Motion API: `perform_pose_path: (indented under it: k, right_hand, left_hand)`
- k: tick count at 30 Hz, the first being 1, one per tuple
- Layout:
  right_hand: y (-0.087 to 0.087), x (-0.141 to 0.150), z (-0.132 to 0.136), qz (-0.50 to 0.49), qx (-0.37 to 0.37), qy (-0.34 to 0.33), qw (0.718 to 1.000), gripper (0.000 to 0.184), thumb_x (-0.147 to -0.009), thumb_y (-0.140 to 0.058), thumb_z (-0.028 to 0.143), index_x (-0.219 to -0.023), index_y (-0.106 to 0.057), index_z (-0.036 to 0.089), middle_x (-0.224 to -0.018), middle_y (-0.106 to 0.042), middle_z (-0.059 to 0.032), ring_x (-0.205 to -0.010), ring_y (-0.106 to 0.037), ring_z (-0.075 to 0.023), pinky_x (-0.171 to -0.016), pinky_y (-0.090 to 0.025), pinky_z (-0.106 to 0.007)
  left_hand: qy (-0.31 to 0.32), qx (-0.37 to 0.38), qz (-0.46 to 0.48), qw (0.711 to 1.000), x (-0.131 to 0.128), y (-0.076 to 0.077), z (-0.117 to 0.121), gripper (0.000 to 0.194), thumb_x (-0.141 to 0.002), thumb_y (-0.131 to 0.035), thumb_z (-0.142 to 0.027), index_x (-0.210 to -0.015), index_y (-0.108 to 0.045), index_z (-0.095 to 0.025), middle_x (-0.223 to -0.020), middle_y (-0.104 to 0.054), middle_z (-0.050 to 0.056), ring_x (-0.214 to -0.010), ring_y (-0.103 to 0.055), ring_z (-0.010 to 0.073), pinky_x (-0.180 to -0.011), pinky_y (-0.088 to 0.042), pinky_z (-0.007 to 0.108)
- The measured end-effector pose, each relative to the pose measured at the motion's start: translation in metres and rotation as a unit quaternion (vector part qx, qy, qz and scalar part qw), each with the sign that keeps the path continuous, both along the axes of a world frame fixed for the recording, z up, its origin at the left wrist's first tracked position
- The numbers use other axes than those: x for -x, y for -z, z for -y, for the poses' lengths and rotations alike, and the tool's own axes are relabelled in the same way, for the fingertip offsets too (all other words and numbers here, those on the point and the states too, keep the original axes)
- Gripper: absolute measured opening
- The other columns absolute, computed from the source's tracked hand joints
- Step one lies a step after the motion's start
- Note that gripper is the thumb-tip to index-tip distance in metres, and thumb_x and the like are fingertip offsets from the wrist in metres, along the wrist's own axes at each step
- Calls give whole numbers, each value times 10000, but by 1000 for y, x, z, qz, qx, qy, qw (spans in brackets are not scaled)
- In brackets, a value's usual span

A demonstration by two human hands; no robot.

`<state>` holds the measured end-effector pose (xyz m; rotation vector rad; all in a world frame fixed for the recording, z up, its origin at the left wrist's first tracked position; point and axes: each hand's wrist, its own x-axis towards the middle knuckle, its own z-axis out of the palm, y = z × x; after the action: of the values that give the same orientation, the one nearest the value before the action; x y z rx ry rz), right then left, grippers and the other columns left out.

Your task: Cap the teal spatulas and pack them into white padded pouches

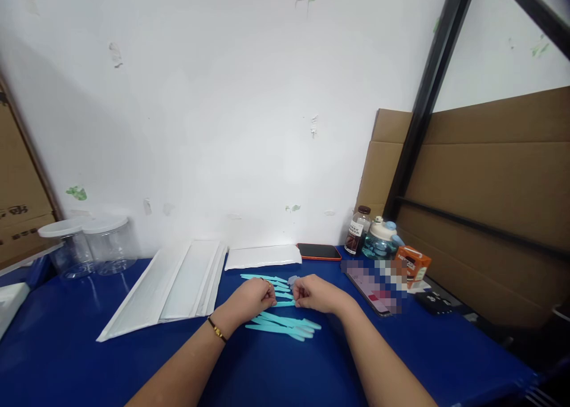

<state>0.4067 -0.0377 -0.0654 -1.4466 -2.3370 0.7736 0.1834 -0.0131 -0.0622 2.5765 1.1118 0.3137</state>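
Note:
Between my two hands lies a slim turquoise eyebrow razor, pinched near one end by the fingers of my left hand and at the other by those of my right hand. Behind it, partly covered by my left hand, several more turquoise razors lie side by side on the blue table. Small translucent caps show just beyond my right fingertips. Closer to me, a loose pile of turquoise razors fans out below both hands.
White padded mailers overlap on the left, and another white mailer lies against the wall near a phone. Clear jars stand far left. On the right are a dark bottle, a blue-lidded cup, an orange box and a second phone.

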Motion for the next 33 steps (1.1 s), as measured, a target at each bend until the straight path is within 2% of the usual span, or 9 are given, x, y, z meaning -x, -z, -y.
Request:
perform_pose_path:
  k: [6,12,14,17,20,23,27,31,33]
  right_hand:
    - [-3,-4,-3,-19,-33,21,999,64,-702,-572,146,-759,-600,160,-700,-613,5,-613,-513,-101,-526,-354,-171]
    - [-8,-20,-2,-29,-35,91,995,97,-696,-593,160,-783,-635,155,-736,-645,-19,-643,-551,-119,-548,-382,-184]
    - [-14,-21,3,-31,-22,74,997,125,-691,-630,236,-782,-653,153,-710,-642,-14,-629,-548,-121,-538,-383,-188]
    - [-21,-19,11,6,66,5,998,239,-595,-719,348,-739,-675,162,-650,-636,9,-582,-547,-121,-504,-380,-191]
    - [-20,-15,15,67,114,-26,991,272,-502,-766,336,-707,-683,178,-619,-629,25,-546,-548,-117,-476,-373,-190]
    - [-14,-12,12,75,80,-21,994,188,-551,-729,267,-710,-680,180,-629,-626,27,-541,-540,-104,-472,-365,-179]
    - [-5,-9,5,30,44,-3,999,138,-594,-701,220,-714,-665,162,-633,-620,20,-544,-537,-101,-485,-370,-174]
    - [-1,-3,0,-12,12,35,999,97,-645,-664,194,-732,-652,155,-641,-618,13,-569,-546,-106,-496,-369,-169]
    - [-1,-3,-1,-21,-16,33,999,76,-661,-647,177,-734,-647,155,-650,-621,13,-590,-545,-106,-505,-360,-164]
  left_hand:
    - [1,-35,3,999,7,-7,-6,185,-781,-471,-276,-717,-619,-186,-763,-632,26,-701,-540,138,-608,-335,222]
    - [-45,-30,16,998,21,-7,-16,190,-781,-475,-298,-772,-632,-192,-838,-620,35,-755,-549,152,-671,-377,238]
    - [-33,-16,47,998,18,-7,-13,209,-778,-490,-339,-823,-634,-194,-892,-612,36,-805,-548,155,-697,-392,235]
    - [13,52,53,997,10,-7,-4,247,-756,-522,-391,-841,-637,-190,-849,-608,20,-744,-548,133,-635,-398,211]
    - [39,98,30,994,4,-4,2,262,-717,-565,-420,-825,-649,-198,-776,-607,0,-662,-533,114,-556,-371,196]
    - [29,103,18,994,3,-1,3,263,-698,-576,-422,-814,-655,-200,-739,-614,-4,-634,-518,114,-523,-341,198]
    - [33,82,7,996,5,-2,2,228,-734,-522,-368,-784,-658,-192,-718,-625,-5,-618,-503,109,-535,-325,205]
    - [10,49,20,999,4,-4,2,337,-814,-413,-411,-746,-640,-173,-664,-604,4,-584,-481,107,-529,-307,211]
    - [8,54,18,998,5,-5,1,297,-795,-452,-410,-765,-633,-177,-666,-606,1,-577,-487,106,-518,-302,206]
